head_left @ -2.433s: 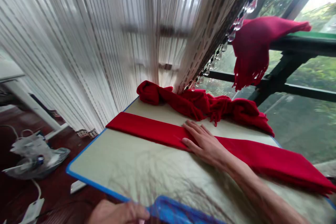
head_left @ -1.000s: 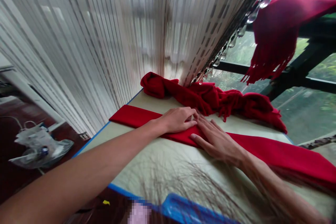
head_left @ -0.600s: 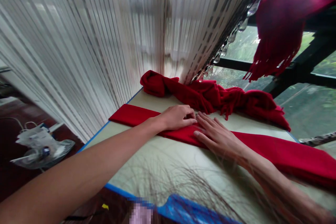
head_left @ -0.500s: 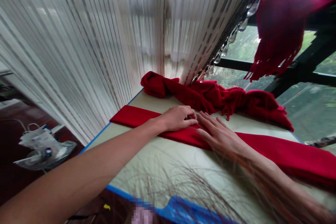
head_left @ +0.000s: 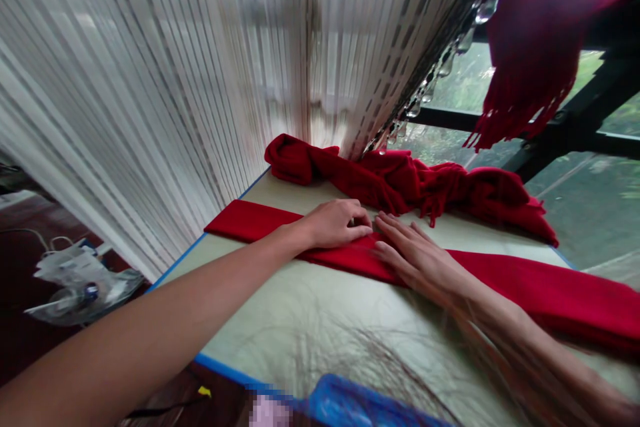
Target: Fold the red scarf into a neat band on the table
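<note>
A long red scarf (head_left: 530,280), folded into a flat strip, lies across the pale tabletop (head_left: 280,307). My left hand (head_left: 336,221) rests on it with curled fingers, thumb and fingertips close together at the cloth. Just to its right, my right hand (head_left: 417,250) lies flat on the same strip, fingers stretched out and palm down. The two hands nearly meet at the fingertips. Behind them a second red scarf (head_left: 395,183) with fringe is heaped loosely along the table's far side.
White string curtains (head_left: 200,67) hang at the left and back. Another fringed red scarf (head_left: 537,53) hangs before the window (head_left: 450,87) at upper right. Blue edging (head_left: 220,367) borders the table. Plastic bags (head_left: 80,280) sit at lower left. Strands of hair cross the lower view.
The view has shifted slightly. Both hands stay at nearly the same spot on the folded scarf, and the scarf lies as before.
</note>
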A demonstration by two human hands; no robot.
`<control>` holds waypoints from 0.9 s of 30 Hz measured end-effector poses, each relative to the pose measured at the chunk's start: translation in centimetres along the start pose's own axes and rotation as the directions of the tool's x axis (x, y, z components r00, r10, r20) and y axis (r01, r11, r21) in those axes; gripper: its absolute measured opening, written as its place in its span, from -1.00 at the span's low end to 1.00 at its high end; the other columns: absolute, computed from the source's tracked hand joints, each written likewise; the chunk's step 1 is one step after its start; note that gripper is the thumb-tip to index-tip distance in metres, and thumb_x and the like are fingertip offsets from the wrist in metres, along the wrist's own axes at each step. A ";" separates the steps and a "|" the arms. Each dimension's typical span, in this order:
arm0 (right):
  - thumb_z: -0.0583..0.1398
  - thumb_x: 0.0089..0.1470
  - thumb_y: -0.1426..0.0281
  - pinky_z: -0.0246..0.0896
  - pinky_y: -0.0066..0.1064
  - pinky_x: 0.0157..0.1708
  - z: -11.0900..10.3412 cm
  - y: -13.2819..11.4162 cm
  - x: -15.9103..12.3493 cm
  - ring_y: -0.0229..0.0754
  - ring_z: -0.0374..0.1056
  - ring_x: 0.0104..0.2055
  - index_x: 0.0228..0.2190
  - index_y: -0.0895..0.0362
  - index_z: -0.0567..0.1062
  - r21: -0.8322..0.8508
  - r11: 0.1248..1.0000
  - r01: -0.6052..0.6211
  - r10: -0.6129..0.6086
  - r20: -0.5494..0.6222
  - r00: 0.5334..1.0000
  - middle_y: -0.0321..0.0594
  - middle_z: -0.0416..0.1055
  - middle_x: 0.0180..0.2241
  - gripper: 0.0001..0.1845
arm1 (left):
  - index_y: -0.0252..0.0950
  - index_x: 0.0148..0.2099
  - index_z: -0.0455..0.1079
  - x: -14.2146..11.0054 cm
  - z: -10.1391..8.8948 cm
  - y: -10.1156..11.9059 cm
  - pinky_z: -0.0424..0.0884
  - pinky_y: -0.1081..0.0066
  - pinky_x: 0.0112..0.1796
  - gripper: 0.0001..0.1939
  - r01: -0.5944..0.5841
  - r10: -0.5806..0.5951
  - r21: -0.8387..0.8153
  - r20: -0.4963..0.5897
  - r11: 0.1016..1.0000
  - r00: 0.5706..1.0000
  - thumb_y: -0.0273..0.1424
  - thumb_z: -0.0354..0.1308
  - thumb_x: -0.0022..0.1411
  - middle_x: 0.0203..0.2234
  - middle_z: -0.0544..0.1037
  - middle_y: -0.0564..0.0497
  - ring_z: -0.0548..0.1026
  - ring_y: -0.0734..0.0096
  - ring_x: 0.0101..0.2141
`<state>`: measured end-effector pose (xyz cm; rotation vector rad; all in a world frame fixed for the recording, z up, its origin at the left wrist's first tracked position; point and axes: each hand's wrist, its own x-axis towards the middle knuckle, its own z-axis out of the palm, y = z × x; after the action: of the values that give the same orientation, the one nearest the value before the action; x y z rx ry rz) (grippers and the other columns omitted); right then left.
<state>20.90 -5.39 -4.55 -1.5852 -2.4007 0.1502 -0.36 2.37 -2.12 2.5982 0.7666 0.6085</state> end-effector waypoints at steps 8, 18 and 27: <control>-0.14 0.33 -0.01 -0.28 0.12 0.41 -0.4 -0.9 0.0 0.02 -0.15 0.44 0.34 0.11 0.09 -0.002 1.000 0.023 -0.022 0.034 0.999 -0.05 0.02 0.39 -0.28 | -0.31 -0.15 0.55 0.1 0.1 -0.1 0.36 0.45 -0.22 -0.81 -0.011 0.011 0.007 -0.011 1.000 1.000 -0.34 0.16 0.34 -0.24 0.54 -0.02 0.49 0.37 -0.26; -0.14 0.32 -0.05 -0.28 0.10 0.41 -0.1 -0.5 0.0 0.00 -0.18 0.45 0.35 0.09 0.08 -0.011 1.000 0.026 -0.026 0.065 0.998 -0.07 -0.03 0.40 -0.26 | -0.30 -0.13 0.55 0.1 0.2 -0.2 0.36 0.45 -0.20 -0.83 -0.010 0.010 0.002 0.004 1.000 1.000 -0.35 0.19 0.32 -0.23 0.54 -0.02 0.49 0.38 -0.26; -0.13 0.33 -0.02 -0.29 0.13 0.40 -0.9 -1.5 -0.2 0.01 -0.21 0.45 0.37 0.09 0.00 0.010 0.999 0.047 -0.047 0.029 0.998 -0.06 -0.08 0.40 -0.26 | -0.31 -0.15 0.54 0.2 0.5 -0.6 0.35 0.45 -0.22 -0.83 -0.029 0.029 0.010 -0.022 1.000 0.999 -0.33 0.18 0.33 -0.26 0.53 -0.01 0.48 0.39 -0.28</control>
<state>19.87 -6.23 -3.32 -1.5311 -2.4541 0.1770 -0.23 2.82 -2.76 2.6197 0.7411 0.6448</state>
